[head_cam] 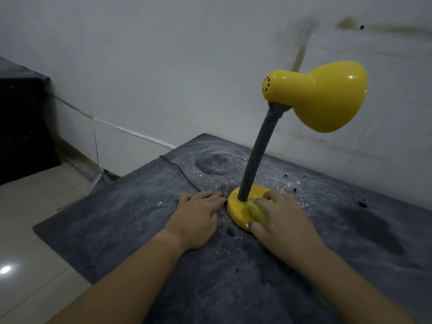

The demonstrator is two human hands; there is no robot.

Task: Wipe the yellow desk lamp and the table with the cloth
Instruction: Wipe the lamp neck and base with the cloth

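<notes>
The yellow desk lamp (320,94) stands on the dark grey table (131,220), its shade tilted to the right on a grey flexible neck (259,150). Its round yellow base (238,209) sits near the table's middle. My right hand (278,216) rests on the base, closed on a small yellowish cloth (257,211) that is pressed against it. My left hand (198,216) lies flat on the table just left of the base, fingers together, fingertips close to the base's rim. White dust and specks cover the table around the lamp.
A white, stained wall (187,66) runs behind the table. A thin dark cord (180,170) crosses the tabletop at the left. Dark crumbs (362,203) lie at the right. A black cabinet (23,127) stands at the far left on the tiled floor (35,242).
</notes>
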